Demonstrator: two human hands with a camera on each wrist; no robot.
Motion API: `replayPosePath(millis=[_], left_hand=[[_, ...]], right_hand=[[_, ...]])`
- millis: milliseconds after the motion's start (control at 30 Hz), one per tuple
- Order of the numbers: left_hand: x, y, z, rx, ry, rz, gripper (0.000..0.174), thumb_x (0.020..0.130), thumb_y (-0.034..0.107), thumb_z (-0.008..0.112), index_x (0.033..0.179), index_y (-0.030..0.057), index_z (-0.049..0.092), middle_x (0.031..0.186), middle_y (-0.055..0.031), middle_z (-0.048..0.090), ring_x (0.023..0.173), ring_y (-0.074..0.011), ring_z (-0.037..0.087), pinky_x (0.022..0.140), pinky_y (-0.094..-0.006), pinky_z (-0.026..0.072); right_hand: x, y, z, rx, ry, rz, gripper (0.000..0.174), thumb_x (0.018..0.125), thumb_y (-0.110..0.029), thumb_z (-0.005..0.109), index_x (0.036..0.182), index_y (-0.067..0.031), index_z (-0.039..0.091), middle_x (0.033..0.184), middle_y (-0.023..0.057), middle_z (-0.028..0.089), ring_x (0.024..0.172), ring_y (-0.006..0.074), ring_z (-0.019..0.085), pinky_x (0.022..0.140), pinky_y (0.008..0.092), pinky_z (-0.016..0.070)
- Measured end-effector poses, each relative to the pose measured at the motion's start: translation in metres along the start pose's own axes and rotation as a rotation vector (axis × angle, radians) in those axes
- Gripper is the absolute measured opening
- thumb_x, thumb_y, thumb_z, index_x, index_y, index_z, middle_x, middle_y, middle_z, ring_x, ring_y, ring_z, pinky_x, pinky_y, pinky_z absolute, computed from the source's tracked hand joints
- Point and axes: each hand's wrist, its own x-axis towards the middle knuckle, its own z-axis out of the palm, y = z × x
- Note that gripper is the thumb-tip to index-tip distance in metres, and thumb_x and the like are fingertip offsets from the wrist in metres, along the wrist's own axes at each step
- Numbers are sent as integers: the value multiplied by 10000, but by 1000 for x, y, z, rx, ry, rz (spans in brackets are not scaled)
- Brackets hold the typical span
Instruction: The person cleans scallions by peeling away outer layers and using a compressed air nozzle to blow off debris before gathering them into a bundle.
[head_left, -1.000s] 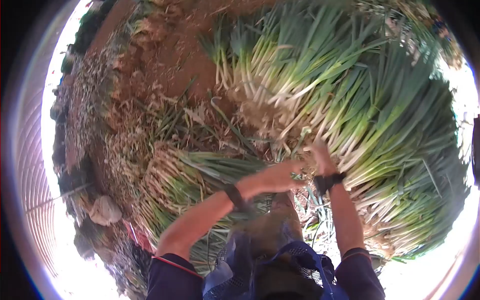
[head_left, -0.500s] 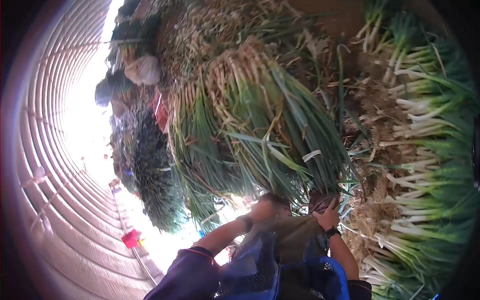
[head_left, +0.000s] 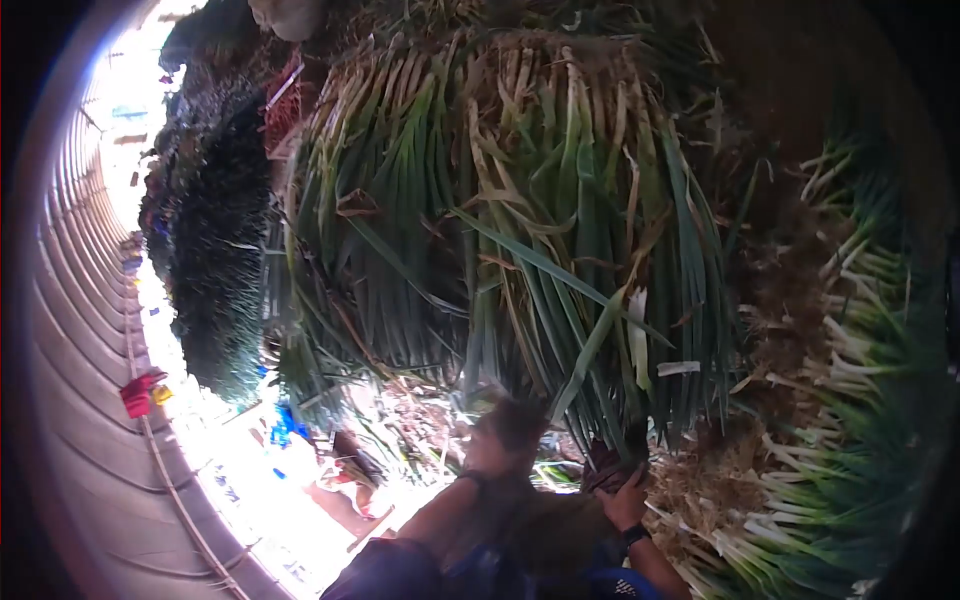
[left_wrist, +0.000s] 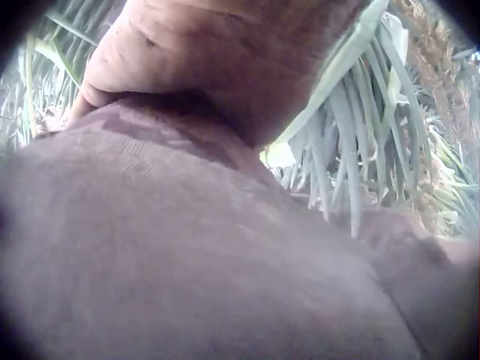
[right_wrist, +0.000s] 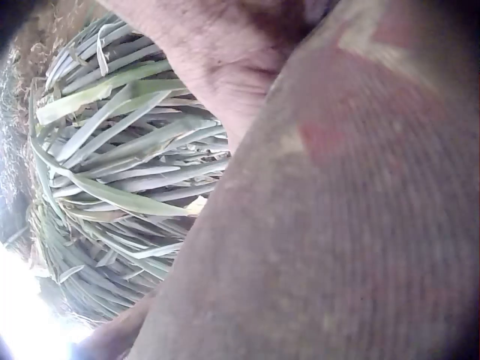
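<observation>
My left hand (head_left: 487, 450), blurred in the head view, rests on the dark cloth over one leg. In the left wrist view, grey-brown cloth (left_wrist: 187, 262) fills the lower part, with the left hand (left_wrist: 225, 60) lying against it. My right hand (head_left: 625, 500) rests on the other leg's dark brown cloth (head_left: 612, 467), thumb and fingers spread apart. Up close in the right wrist view, that hand (right_wrist: 217, 60) lies along ribbed cloth (right_wrist: 337, 225) with red patches. Just beyond both hands, a large pile of green onions (head_left: 560, 200) droops its leaves this way.
More green onions (head_left: 850, 400) lie in a row on the right, their pale roots (head_left: 710, 480) inward. At left are a dark green heap (head_left: 215, 240) and a red crate (head_left: 283, 110). A ribbed tunnel wall (head_left: 75, 400) curves along the far left.
Both hands have come back from above the onion roots at right to rest on the legs. My view has turned left, so the drooping onion pile now fills the middle.
</observation>
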Motion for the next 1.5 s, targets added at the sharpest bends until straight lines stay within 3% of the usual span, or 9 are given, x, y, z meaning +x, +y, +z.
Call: replayPosePath(millis=[200,300,467,533,733,833,1000,1267,1500], left_hand=[[56,-64,1,-78,194,52,876,829,665,666,1442,101,398,1389,-281,518,1177,-519,601,981,-590,503],[93,-105,10,-100,99,69,958,802,705,668,1440,56,369,1363,-326,515,1139,-524,620,947,-579,526],[103,-121,-1,-24,84,157,984,783,711,681,1429,41,362,1266,-349,583,992,-531,677,835,-580,566],[106,-124,-3,-16,85,169,998,778,700,689,1445,39,350,1230,-354,611,968,-517,690,819,-585,566],[127,-145,22,56,134,165,1042,781,674,688,1529,43,330,1205,-358,624,957,-491,697,821,-570,566],[124,-147,24,64,156,144,1045,778,674,690,1531,29,360,1217,-353,620,963,-486,693,830,-562,562],[124,-149,41,79,174,139,1042,777,656,710,1520,3,384,1231,-344,616,985,-470,697,828,-543,568],[104,-128,45,-9,132,66,1058,810,685,685,1563,52,296,1316,-369,550,996,-478,693,842,-549,573],[102,-126,68,-36,196,49,1001,790,637,707,1486,-18,410,1274,-366,573,1016,-489,681,860,-551,567]], right_hand=[[24,26,34,66,75,-183,1407,640,-579,903,1617,-23,55,1500,348,409,1293,500,537,1091,510,458],[21,-34,-92,-346,-545,-230,721,846,-475,790,1361,-3,614,1231,234,692,1230,344,631,1043,474,486],[16,-186,-235,210,218,-192,628,887,-378,778,1334,31,614,1177,222,715,1092,327,695,943,395,542],[82,-205,-210,470,573,-499,586,862,-314,812,1290,22,595,1035,181,746,992,312,726,864,418,552],[97,-345,-50,327,570,-627,1074,658,-321,951,1403,174,357,1368,373,510,1343,432,491,1123,463,399],[79,-379,-25,423,510,-373,1055,644,-264,940,1427,137,359,1311,348,540,1294,484,484,1096,499,404],[104,-360,-29,519,500,-326,1203,645,-181,905,1578,-3,168,1427,296,507,1266,466,522,1034,512,454],[54,-281,-184,798,139,-606,595,703,-60,807,1264,2,621,1081,104,717,938,212,683,842,344,559],[2,-178,-278,879,67,-379,402,742,21,746,1137,25,668,985,86,719,832,202,700,762,337,566]])
